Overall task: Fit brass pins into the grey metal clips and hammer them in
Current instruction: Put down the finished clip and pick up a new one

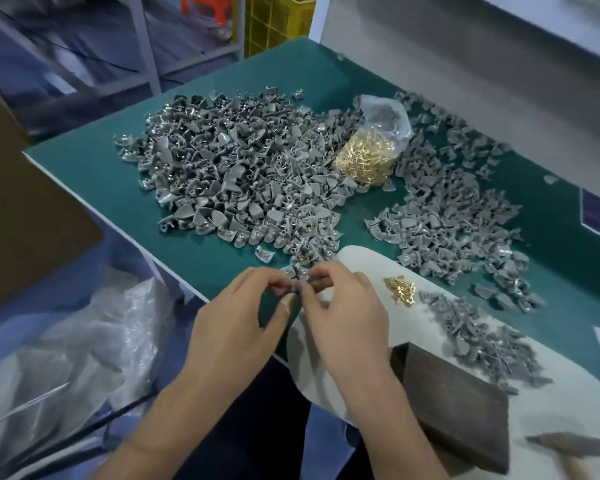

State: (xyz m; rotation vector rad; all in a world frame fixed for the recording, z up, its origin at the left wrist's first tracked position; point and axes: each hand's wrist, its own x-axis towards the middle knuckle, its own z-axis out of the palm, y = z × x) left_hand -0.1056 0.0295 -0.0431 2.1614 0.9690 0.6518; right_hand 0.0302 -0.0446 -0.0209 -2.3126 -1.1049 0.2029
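A small grey clip [289, 288] is pinched between both hands, left [238, 322] and right [343, 315], just over the green desk's [94, 174] near edge, loose brass pins [400, 290] scattered right beside them.

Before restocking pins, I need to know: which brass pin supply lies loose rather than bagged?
The small loose brass pins on the white cloth, right of the hands; the other supply sits inside the clear plastic bag farther back.

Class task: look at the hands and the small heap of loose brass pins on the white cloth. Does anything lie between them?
Nothing visible does. The loose brass pins lie on bare white cloth just beside the right hand. The grey clips and wooden block sit farther off.
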